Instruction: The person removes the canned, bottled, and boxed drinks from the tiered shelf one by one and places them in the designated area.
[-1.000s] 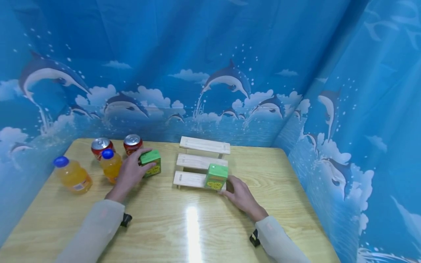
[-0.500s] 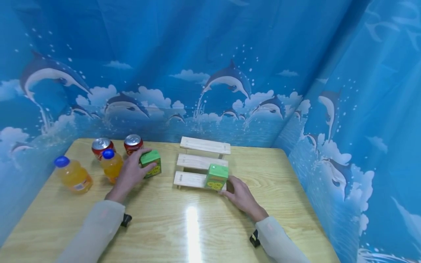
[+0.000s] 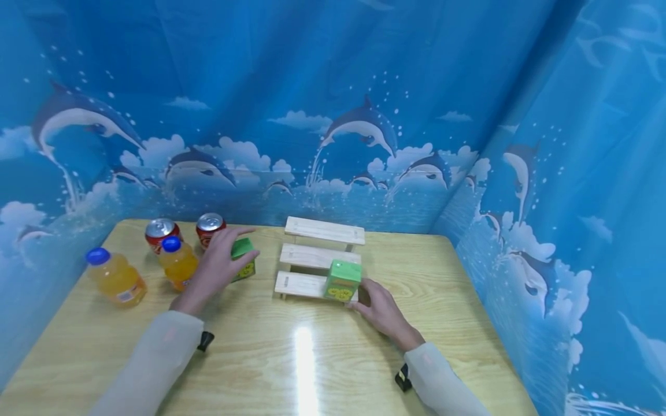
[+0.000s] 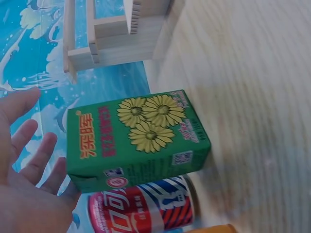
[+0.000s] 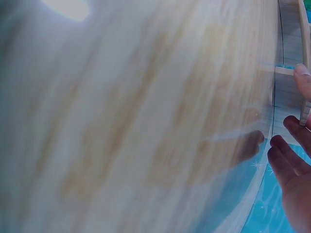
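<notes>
My left hand, fingers spread, is around a green drink carton on the table, partly hiding it. In the left wrist view the carton shows yellow flowers, and a gap shows between it and most of the fingers. A second green carton stands upright on the lowest step of a three-step wooden stand, at its right end. Beside that carton my right hand holds the end of the lowest step, thumb at the front and fingers at the side. The right wrist view catches thumb and fingers at the board's end.
Two orange drink bottles with blue caps, one at far left and one by my left hand, stand on the wooden table. Behind them are two red cans, left and right. A dolphin-print curtain borders the table.
My left hand has let go of the left carton, its thumb and fingers spreading and shifting slightly right. That carton stays in place. The right hand has not moved.
</notes>
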Demonstrator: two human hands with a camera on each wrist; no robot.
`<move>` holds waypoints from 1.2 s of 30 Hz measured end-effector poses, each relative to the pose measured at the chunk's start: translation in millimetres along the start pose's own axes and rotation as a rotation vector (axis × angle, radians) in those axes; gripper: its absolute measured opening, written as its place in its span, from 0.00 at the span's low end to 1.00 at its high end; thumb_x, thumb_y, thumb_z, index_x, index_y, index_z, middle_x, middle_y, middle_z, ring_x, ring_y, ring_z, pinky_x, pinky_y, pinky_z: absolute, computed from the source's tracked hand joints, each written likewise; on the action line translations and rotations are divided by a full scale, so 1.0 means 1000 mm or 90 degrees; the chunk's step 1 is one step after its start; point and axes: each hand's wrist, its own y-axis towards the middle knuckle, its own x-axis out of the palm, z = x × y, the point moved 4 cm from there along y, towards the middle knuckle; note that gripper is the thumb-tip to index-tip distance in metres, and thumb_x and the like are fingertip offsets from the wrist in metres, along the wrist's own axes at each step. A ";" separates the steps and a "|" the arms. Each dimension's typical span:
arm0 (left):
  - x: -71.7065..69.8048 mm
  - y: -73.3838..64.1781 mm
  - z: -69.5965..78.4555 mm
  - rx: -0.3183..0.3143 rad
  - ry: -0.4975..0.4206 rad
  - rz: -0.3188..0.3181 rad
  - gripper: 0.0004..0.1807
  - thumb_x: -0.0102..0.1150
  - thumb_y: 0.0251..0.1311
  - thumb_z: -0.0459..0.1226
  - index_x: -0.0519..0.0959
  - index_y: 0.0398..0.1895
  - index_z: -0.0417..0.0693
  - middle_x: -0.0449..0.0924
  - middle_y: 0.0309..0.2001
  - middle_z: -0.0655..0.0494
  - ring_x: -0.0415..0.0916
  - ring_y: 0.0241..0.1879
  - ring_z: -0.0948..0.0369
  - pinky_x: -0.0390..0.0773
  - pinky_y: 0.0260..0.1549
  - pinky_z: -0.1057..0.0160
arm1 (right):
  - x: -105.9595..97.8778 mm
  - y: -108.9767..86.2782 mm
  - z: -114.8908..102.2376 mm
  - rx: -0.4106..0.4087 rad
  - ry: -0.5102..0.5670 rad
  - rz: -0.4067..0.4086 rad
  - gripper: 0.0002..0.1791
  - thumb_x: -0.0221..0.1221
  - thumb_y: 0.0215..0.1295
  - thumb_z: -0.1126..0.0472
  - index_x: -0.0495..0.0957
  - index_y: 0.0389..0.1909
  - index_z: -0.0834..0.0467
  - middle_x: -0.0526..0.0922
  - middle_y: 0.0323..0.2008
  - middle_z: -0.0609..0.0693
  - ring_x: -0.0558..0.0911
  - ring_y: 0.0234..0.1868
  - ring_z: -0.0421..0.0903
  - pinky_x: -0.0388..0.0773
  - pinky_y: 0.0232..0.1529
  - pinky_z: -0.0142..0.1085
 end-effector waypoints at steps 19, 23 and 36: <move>0.041 0.005 0.039 0.153 -0.026 -0.085 0.32 0.68 0.75 0.50 0.73 0.77 0.53 0.70 0.80 0.46 0.62 0.81 0.41 0.63 0.76 0.25 | -0.001 -0.001 0.001 -0.004 -0.006 0.004 0.39 0.76 0.67 0.48 0.75 0.76 0.53 0.80 0.73 0.55 0.76 0.77 0.58 0.69 0.81 0.58; 0.052 0.005 0.046 0.156 -0.050 -0.122 0.36 0.68 0.73 0.55 0.71 0.80 0.58 0.67 0.81 0.48 0.61 0.82 0.42 0.63 0.75 0.24 | -0.001 0.000 0.000 -0.011 -0.008 0.001 0.39 0.75 0.68 0.48 0.75 0.76 0.54 0.80 0.73 0.55 0.76 0.76 0.58 0.70 0.80 0.58; 0.081 0.004 0.063 0.130 -0.119 -0.222 0.43 0.73 0.67 0.58 0.67 0.83 0.68 0.60 0.86 0.51 0.45 0.88 0.42 0.52 0.78 0.20 | -0.001 0.000 0.000 -0.011 0.001 0.004 0.39 0.76 0.67 0.49 0.75 0.76 0.52 0.80 0.73 0.54 0.76 0.77 0.57 0.68 0.81 0.58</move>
